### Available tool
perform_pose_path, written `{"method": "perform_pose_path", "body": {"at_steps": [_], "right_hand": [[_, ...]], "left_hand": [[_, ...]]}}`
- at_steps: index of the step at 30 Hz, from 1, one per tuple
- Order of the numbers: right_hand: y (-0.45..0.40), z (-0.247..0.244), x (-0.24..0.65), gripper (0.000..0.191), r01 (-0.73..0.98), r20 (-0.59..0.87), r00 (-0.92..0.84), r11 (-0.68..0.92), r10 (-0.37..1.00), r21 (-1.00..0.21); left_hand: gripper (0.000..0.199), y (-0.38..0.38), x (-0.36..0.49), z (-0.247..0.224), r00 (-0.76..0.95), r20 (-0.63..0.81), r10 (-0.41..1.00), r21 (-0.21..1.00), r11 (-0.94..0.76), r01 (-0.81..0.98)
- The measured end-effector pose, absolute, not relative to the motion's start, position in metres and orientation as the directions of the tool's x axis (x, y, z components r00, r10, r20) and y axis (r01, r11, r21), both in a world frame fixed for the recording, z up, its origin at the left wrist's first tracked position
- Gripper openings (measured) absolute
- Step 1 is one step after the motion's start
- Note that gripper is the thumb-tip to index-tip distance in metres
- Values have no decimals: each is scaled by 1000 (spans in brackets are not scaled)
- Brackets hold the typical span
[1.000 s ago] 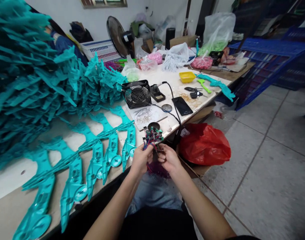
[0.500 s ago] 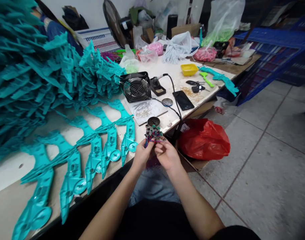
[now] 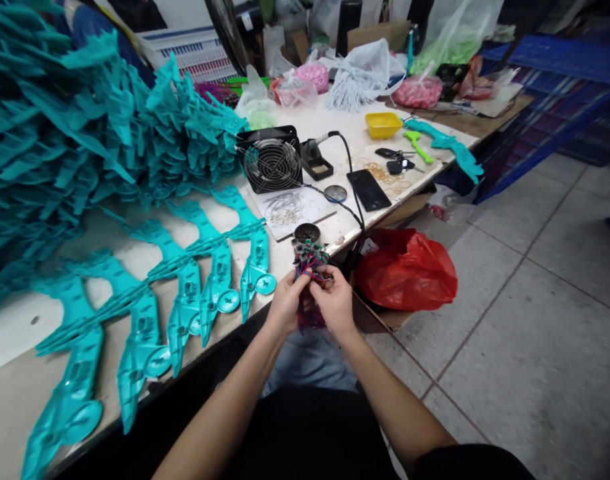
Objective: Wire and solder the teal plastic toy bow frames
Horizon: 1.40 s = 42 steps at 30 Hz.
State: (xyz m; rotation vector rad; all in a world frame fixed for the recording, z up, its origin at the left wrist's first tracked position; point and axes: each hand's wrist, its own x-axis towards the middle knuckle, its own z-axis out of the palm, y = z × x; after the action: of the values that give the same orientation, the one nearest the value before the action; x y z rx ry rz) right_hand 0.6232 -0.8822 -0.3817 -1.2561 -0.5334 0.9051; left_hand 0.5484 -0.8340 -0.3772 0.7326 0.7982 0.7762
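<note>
Both hands meet over my lap at the table's front edge, holding a bundle of thin coloured wires with small green-and-silver parts at its top end. My left hand is closed on the bundle from the left, thumb on top. My right hand pinches it from the right, fingers curled. Darker reddish-purple wire hangs below between the palms. Just beyond the bundle stands a small round tin with dark contents. The exact kind of the small parts is too small to make out.
Teal plastic pieces lie in a row at left, beside a tall teal heap. A square fan, a soldering iron stand and a phone sit ahead. A red bag stands at the right.
My right fingers have closed in on the wire bundle, and the hands now sit closer together around it. The parts at its top are gathered more upright. The view has shifted slightly.
</note>
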Motion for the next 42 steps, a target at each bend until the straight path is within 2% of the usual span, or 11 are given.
{"method": "perform_pose_path", "body": {"at_steps": [6, 14, 19, 25, 27, 29, 31, 33, 36, 39, 42], "right_hand": [[-873, -389, 640, 18, 11, 33, 636, 34, 771, -999], [-873, -385, 665, 26, -154, -81, 374, -24, 924, -988], [-879, -379, 666, 26, -75, -34, 437, -1, 899, -997], [-883, -375, 663, 30, -165, -64, 408, 5, 911, -986], [-884, -376, 663, 24, -77, -33, 426, -1, 904, -997], [-886, -378, 664, 16, 145, 82, 488, 12, 869, -989], [-889, -380, 666, 8, 433, 257, 489, 24, 834, -901], [-891, -381, 667, 7, 632, 363, 404, 31, 840, -774], [-890, -382, 670, 6, 703, 345, 340, 6, 875, -711], [-883, -386, 671, 5, 713, 345, 412, -62, 843, -698], [-876, -392, 671, 5, 625, 311, 517, -104, 797, -774]], "left_hand": [[42, -836, 554, -385, 411, -298, 861, 861, 429, -273], [37, -832, 553, -389, 447, -279, 850, 863, 426, -272], [33, -831, 553, -389, 495, -301, 815, 845, 468, -258], [34, -830, 554, -382, 613, -369, 698, 712, 637, -296], [32, -831, 555, -382, 599, -378, 706, 712, 636, -299], [29, -832, 556, -382, 562, -389, 730, 739, 612, -282], [27, -833, 556, -382, 531, -393, 751, 763, 589, -267], [27, -832, 556, -383, 522, -381, 763, 775, 572, -270], [26, -833, 557, -385, 522, -341, 782, 801, 533, -274], [25, -834, 559, -389, 540, -292, 789, 844, 479, -242], [27, -834, 559, -392, 545, -282, 789, 850, 469, -240]]}}
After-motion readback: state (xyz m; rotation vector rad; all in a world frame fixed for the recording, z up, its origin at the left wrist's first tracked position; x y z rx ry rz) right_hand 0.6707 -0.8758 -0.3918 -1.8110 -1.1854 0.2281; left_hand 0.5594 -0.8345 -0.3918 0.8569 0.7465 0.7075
